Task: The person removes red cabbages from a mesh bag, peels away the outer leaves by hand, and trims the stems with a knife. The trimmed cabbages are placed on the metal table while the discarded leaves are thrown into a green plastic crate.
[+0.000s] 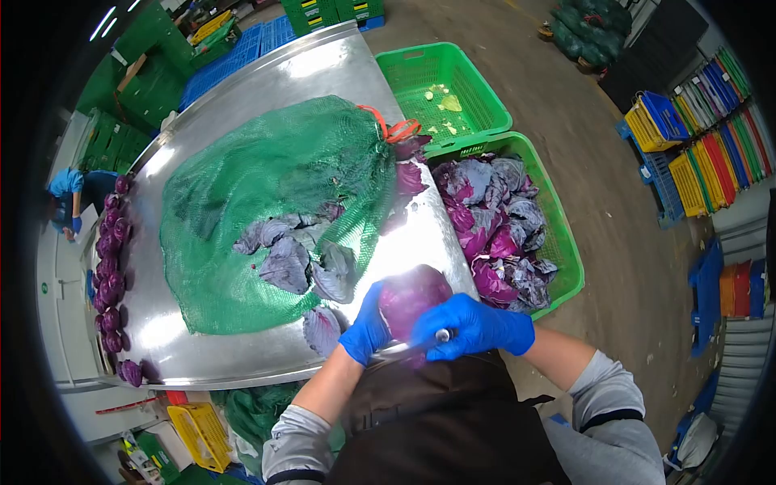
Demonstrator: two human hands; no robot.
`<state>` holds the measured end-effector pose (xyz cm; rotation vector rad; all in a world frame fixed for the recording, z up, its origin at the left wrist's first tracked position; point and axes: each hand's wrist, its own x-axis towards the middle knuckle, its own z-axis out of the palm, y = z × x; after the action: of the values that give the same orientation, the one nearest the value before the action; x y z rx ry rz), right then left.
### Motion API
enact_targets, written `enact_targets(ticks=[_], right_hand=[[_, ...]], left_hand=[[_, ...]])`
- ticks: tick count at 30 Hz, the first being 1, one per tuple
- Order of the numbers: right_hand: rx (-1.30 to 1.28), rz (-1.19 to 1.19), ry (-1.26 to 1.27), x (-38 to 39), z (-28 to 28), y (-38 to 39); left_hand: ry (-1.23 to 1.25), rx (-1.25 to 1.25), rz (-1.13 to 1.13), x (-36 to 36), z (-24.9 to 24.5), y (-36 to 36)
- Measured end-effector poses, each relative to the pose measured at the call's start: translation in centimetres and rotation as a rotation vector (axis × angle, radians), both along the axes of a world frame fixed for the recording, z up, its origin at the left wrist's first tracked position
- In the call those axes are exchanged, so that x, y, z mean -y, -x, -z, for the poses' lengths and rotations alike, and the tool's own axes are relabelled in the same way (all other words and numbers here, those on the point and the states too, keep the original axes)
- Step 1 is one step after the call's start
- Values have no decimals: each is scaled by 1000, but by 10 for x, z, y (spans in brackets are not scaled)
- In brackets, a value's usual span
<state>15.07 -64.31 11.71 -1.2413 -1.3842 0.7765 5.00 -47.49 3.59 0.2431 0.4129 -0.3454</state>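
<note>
A round red cabbage [415, 297] rests at the near edge of the steel table, close to my body. My left hand [368, 327], in a blue glove, grips its left side. My right hand [469, 326], also gloved in blue, is closed around a knife [443, 334] at the cabbage's lower right; the round handle end shows, and most of the blade is hidden or blurred. A loose outer leaf [322, 330] lies left of my left hand. More leaves [287, 263] lie on the green mesh bag [242, 186], which has an orange drawstring.
The steel table [303, 69] carries a row of red cabbages [109, 275] along its far left edge. To the right, a green crate [572, 271] holds stripped leaves; another green crate [493, 109] has pale scraps. A person in blue [66, 190] stands beyond the table.
</note>
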Motion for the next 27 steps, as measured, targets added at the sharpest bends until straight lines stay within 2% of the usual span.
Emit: enact_targets(ticks=[1,3,4,5,7,8,10,11,14,16,17,19,20,21,22,24,25,27], right_hand=[[1,0,-2,3,1,-2],[-277,-26,254,19,9,-14],[-222,132,159,22,16,-25],[-530,410,493,31,35,-41],[252,900,420,26,30,-55],[253,910,413,20,26,-49],[262,848,195,-3,10,-16],[381,736,412,-9,-3,-6],[522,635,532,-12,9,-6],[362,461,124,4,38,-28],[363,460,124,13,42,-34],[-190,601,110,24,41,-44],[-247,731,142,28,38,-53],[-303,861,173,32,34,-64],[-305,857,173,40,35,-77],[558,988,739,51,41,-98],[559,989,733,42,45,-94],[-151,798,146,12,54,-67]], left_hand=[[-2,1,0,-3,5,-1],[67,177,-65,-10,18,-1],[-313,117,-49,-14,23,1],[-317,119,-51,-20,26,2],[-26,-51,-176,-29,29,1],[-19,-121,-207,-28,30,-3],[-97,-106,-209,-21,19,-2],[-175,-88,-218,-18,15,-2],[-203,-120,-270,-12,32,5],[-149,-214,-281,-15,38,12],[-149,-214,-281,-17,42,17],[-240,-10,-217,-18,39,26],[-661,82,-243,-19,62,34],[-662,79,-244,-17,53,35],[-1173,157,-106,-14,31,36],[-2183,315,239,-11,-2,35],[-2188,316,235,-12,8,34],[-2311,416,346,-13,55,39]])
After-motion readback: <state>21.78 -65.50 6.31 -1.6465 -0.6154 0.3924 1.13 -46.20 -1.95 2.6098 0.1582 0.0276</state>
